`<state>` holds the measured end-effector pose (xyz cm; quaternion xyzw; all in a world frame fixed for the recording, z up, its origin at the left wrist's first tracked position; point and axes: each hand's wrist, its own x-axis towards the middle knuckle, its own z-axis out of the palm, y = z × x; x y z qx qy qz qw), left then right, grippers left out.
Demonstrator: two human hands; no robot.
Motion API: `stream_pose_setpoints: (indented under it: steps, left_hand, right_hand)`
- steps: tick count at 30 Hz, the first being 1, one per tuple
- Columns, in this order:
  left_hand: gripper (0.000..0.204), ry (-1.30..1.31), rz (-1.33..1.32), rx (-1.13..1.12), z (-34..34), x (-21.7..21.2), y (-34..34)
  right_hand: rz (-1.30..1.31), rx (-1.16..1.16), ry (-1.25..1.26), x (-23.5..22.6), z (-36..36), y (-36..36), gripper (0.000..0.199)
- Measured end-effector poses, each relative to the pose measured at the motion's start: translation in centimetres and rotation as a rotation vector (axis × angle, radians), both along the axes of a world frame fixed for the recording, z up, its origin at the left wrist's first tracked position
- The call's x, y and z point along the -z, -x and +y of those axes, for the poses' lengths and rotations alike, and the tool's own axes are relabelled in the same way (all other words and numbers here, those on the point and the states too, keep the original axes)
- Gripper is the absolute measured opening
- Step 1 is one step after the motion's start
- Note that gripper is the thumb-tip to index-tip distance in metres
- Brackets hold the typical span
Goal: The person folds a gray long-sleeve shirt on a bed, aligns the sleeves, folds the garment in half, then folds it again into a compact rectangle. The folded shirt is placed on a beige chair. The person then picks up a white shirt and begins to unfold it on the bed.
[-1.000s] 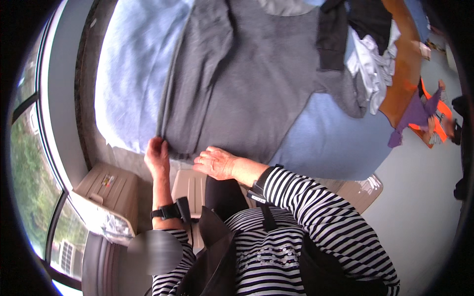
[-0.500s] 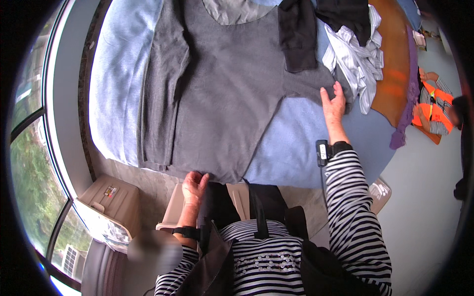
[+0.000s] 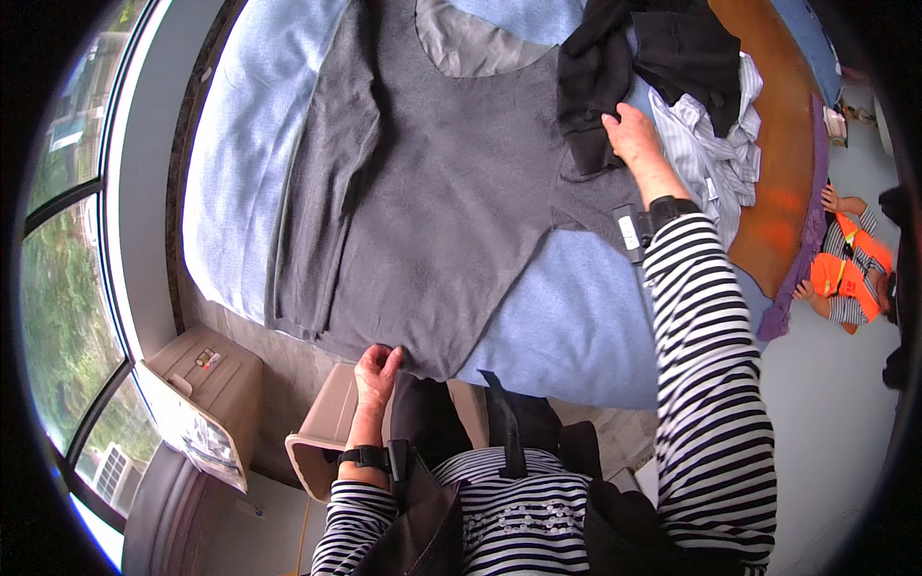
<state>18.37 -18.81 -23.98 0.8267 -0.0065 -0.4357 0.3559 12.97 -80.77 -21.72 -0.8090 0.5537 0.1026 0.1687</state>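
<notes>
A large grey long-sleeved top (image 3: 432,182) lies spread flat on a blue bedsheet (image 3: 567,326), its left sleeve folded in over the body. My left hand (image 3: 376,370) pinches the top's lower hem at the near edge of the bed. My right hand (image 3: 634,134) is stretched far out to the top's right side, where its fingers grip a black garment (image 3: 600,82) that lies over the grey top's right sleeve area.
A heap of clothes, black and white-striped (image 3: 711,144), sits at the far right of the bed. A beige lidded bin (image 3: 206,370) stands by the window on the left. A person in orange (image 3: 845,274) sits on the floor at right.
My right hand has moved from the top's right edge further up to the black garment. My left hand has risen from below the bed edge to the hem.
</notes>
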Motion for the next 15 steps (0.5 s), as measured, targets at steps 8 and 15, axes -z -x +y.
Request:
stream_pose_setpoints:
  steps: [8,15]
  left_hand:
    - [0.022,0.07,0.124,-0.361,2.8,0.9,3.2]
    - [0.065,-0.081,0.532,-0.901,3.3,2.2,6.7]
  right_hand:
    - [-0.651,0.248,-0.228,-12.7,-13.0,-0.3,0.031]
    - [-0.667,0.296,-0.297,-12.1,-14.1,7.6,0.052]
